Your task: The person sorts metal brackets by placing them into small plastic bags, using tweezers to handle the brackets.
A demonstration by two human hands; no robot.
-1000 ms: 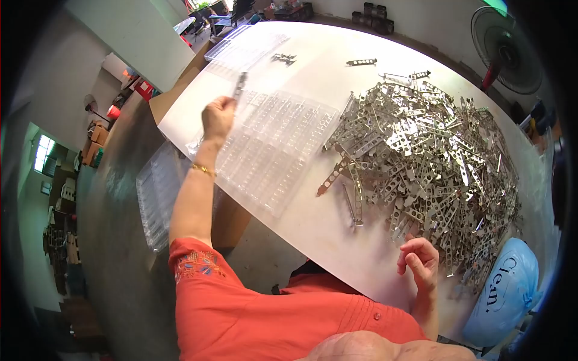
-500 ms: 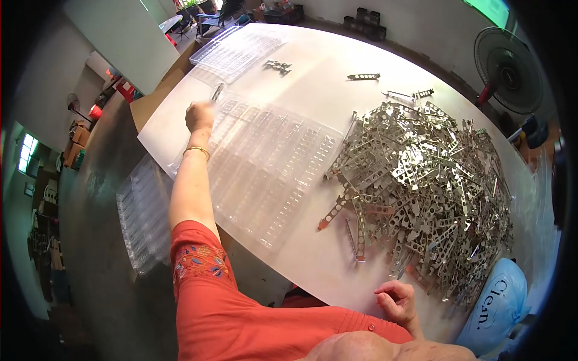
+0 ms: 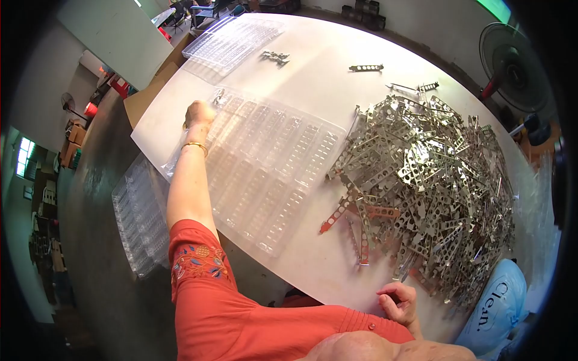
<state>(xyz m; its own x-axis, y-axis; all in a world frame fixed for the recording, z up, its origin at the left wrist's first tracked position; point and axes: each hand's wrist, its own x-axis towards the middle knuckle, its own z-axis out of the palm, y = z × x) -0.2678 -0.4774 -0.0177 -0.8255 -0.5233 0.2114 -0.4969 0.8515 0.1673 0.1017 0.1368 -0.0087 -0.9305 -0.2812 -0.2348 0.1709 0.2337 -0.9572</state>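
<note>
Head view shows your left hand at the upper left of the frame. Its fist is closed around a thin silver perforated metal strip, whose tip pokes out past your knuckles over the far left corner of the large clear plastic compartment tray. That tray lies flat on the white table, centre left. Your right hand rests at the lower right by the table's near edge, fingers curled in together; whether anything sits inside them cannot be told. It is just beside the heap of silver perforated metal strips filling the right of the frame.
</note>
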